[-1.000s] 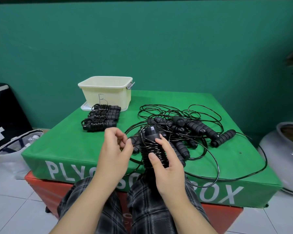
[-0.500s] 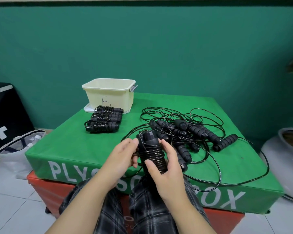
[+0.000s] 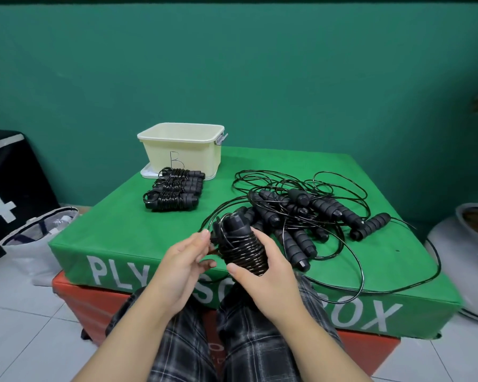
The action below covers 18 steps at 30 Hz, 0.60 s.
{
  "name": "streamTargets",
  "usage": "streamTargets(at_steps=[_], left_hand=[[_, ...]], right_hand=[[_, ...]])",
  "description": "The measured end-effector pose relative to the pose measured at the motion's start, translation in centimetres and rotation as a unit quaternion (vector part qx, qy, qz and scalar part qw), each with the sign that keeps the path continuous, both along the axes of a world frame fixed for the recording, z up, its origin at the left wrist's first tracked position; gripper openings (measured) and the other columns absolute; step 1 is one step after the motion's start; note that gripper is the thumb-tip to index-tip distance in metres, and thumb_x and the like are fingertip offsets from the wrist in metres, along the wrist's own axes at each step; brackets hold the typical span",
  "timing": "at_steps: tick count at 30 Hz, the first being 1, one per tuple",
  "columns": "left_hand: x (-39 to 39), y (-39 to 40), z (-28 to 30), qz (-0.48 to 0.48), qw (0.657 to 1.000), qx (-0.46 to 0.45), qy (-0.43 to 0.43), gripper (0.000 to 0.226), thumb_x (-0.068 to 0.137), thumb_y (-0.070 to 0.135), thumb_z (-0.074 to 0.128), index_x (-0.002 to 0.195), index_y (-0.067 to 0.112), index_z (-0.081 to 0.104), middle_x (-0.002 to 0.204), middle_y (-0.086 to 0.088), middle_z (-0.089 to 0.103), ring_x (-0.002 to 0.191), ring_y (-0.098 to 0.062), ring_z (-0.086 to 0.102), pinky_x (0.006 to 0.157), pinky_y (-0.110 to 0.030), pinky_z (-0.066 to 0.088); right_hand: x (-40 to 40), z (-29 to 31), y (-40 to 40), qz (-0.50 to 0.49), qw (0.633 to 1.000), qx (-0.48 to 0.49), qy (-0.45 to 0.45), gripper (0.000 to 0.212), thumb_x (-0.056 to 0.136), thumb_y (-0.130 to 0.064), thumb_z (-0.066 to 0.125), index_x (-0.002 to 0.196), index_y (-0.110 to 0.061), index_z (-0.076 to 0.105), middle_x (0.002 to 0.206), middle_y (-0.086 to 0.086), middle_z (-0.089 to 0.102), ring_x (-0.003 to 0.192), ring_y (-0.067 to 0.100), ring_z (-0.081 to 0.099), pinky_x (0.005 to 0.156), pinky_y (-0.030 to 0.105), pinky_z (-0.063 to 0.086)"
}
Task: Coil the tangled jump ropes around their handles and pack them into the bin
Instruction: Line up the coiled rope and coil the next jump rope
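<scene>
Bare green surface [image 3: 116, 230] lies open at centre left of the frame, between the coiled ropes [image 3: 174, 193] and the near edge. The tangled ropes [image 3: 301, 216] block the right half. The coiled ropes lie just before the bin [image 3: 182, 153], barring its front.

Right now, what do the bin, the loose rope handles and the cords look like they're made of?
bin: likely cream plastic, smooth moulded rim, slight sheen.
loose rope handles: probably black foam or soft rubber, matte and ribbed.
cords: thin black, glossy, so possibly plastic-coated; core not visible.
</scene>
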<state>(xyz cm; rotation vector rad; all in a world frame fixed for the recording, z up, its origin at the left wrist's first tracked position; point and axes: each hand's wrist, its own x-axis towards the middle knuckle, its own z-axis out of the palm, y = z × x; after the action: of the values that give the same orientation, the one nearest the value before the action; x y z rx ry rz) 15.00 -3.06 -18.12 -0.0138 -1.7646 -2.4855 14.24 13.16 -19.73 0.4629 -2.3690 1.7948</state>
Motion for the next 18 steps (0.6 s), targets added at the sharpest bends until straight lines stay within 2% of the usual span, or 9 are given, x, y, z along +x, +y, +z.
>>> streamTargets(at_steps=[2, 5, 7, 9, 12, 14, 18], left_hand=[[0.2, -0.1, -0.2, -0.012, 1.000, 0.007, -0.015, 0.043, 0.083, 0.042, 0.061, 0.050, 0.016, 0.050, 0.088, -0.010, 0.066, 0.088, -0.022, 0.065, 0.077, -0.038, 0.053], [0.0, 0.2, 0.3, -0.013, 0.999, 0.045, -0.026, 0.029, 0.082, 0.032, 0.052, 0.064, 0.010, 0.055, 0.091, -0.011, 0.070, 0.086, -0.026, 0.067, 0.067, -0.037, 0.057], [-0.3, -0.1, 0.4, 0.013, 0.998, 0.039, -0.049, 0.028, 0.084, 0.034, 0.052, 0.073, 0.008, 0.055, 0.094, -0.012, 0.071, 0.086, -0.027, 0.068, 0.063, -0.036, 0.056], [-0.7, -1.0, -0.1, 0.056, 0.994, 0.035, -0.083, 0.029, 0.088, 0.034, 0.050, 0.078, 0.008, 0.056, 0.096, -0.010, 0.070, 0.090, -0.030, 0.067, 0.065, -0.039, 0.056], [-1.4, -3.7, -1.2, 0.144, 0.979, 0.047, -0.136, 0.030, 0.092, 0.036, 0.048, 0.083, 0.009, 0.058, 0.109, -0.010, 0.063, 0.102, -0.036, 0.061, 0.075, -0.042, 0.052], [-2.1, -6.0, -1.9, 0.202, 0.963, 0.075, -0.165, 0.031, 0.095, 0.039, 0.045, 0.088, 0.013, 0.061, 0.122, -0.013, 0.054, 0.106, -0.035, 0.057, 0.073, -0.037, 0.052], [-4.6, -9.5, -2.4, 0.282, 0.933, 0.120, -0.189, 0.031, 0.096, 0.043, 0.043, 0.093, 0.020, 0.064, 0.142, -0.014, 0.040, 0.104, -0.027, 0.058, 0.066, -0.031, 0.054]], right_hand=[[-0.1, -0.1, 0.0, 0.005, 1.000, 0.012, -0.003, 0.061, 0.072, -0.021, 0.082, 0.110, -0.049, 0.044, 0.099, -0.021, 0.065, 0.092, -0.009, 0.059, 0.079, 0.007, 0.042], [-0.5, -0.2, 0.0, 0.011, 1.000, 0.026, -0.008, 0.056, 0.074, -0.024, 0.081, 0.107, -0.048, 0.043, 0.101, -0.019, 0.063, 0.093, -0.007, 0.058, 0.080, 0.012, 0.044], [-0.8, -0.3, -0.1, 0.011, 1.000, 0.013, -0.010, 0.052, 0.079, -0.023, 0.078, 0.110, -0.046, 0.042, 0.112, -0.021, 0.060, 0.098, -0.010, 0.056, 0.083, 0.009, 0.041], [-1.4, -0.3, -0.1, 0.006, 0.999, -0.033, -0.028, 0.046, 0.085, -0.020, 0.071, 0.112, -0.042, 0.043, 0.122, -0.016, 0.057, 0.094, -0.007, 0.059, 0.081, 0.011, 0.044], [-2.1, -0.3, 0.2, -0.021, 0.996, -0.074, -0.050, 0.033, 0.091, -0.020, 0.062, 0.108, -0.040, 0.043, 0.120, -0.010, 0.059, 0.085, 0.001, 0.065, 0.082, 0.026, 0.053], [-2.6, -0.6, 0.4, -0.030, 0.996, -0.061, -0.057, 0.029, 0.093, -0.022, 0.058, 0.105, -0.043, 0.044, 0.113, -0.014, 0.060, 0.088, 0.007, 0.066, 0.087, 0.041, 0.054], [-4.2, -0.7, 0.5, -0.033, 0.998, -0.003, -0.052, 0.028, 0.093, -0.022, 0.057, 0.104, -0.045, 0.044, 0.108, -0.017, 0.059, 0.089, 0.010, 0.065, 0.087, 0.046, 0.053]])
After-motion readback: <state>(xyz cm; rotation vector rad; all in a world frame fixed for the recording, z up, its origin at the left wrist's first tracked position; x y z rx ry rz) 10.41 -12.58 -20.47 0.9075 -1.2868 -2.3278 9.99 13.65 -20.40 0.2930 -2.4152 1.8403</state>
